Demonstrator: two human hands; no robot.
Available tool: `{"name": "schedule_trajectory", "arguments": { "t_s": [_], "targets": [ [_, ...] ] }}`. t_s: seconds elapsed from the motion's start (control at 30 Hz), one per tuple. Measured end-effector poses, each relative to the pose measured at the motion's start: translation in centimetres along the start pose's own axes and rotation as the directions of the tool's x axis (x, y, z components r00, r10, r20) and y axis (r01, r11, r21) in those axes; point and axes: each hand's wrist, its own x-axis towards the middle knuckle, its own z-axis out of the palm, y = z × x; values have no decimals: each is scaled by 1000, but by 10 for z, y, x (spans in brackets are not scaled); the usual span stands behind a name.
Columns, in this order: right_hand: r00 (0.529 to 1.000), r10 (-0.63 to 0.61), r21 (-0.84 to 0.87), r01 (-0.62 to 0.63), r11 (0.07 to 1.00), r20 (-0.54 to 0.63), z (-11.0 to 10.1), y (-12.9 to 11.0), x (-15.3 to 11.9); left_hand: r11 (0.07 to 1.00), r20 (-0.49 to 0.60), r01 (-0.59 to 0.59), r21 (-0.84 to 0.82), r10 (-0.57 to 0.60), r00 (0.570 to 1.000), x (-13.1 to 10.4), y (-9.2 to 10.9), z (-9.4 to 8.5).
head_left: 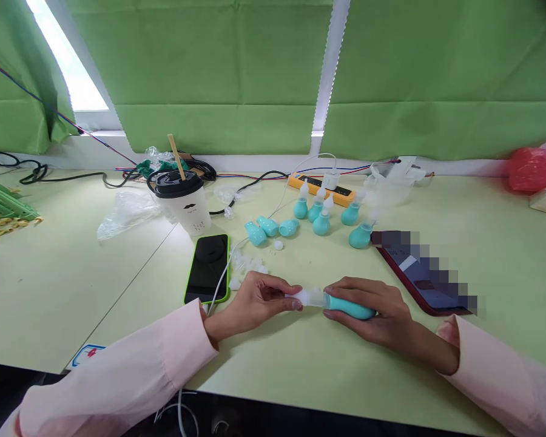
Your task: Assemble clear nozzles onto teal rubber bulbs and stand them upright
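Note:
Near the table's front, my right hand is wrapped round a turquoise bulb lying on its side. A clear, whitish collar joins the bulb's left end. My left hand pinches the white translucent tip in line with it. Beyond my hands, several turquoise bulbs with whitish tips stand on the table, one of them in the middle. To their left lie loose turquoise bulbs without tips. Small translucent pieces are scattered behind my left hand.
A green-edged phone with a white cable lies left, and a dark red phone right. Behind are a lidded cup with a straw, an orange power strip, plastic bags and cables. A red bag sits far right.

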Motion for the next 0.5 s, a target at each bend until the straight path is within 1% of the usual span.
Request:
{"name": "schedule_trajectory", "arguments": {
  "t_s": [0.17,0.27,0.5],
  "targets": [
    [997,65,80,-69,994,47,4,1,1,993,30,-53,102,51,998,1,-2,-1],
    [995,92,102,-96,990,44,6,0,1,984,39,-91,154,86,995,1,-3,-1],
    [997,71,157,-72,985,15,8,-1,1,982,70,-107,157,97,993,0,-2,-1]
  ]
}}
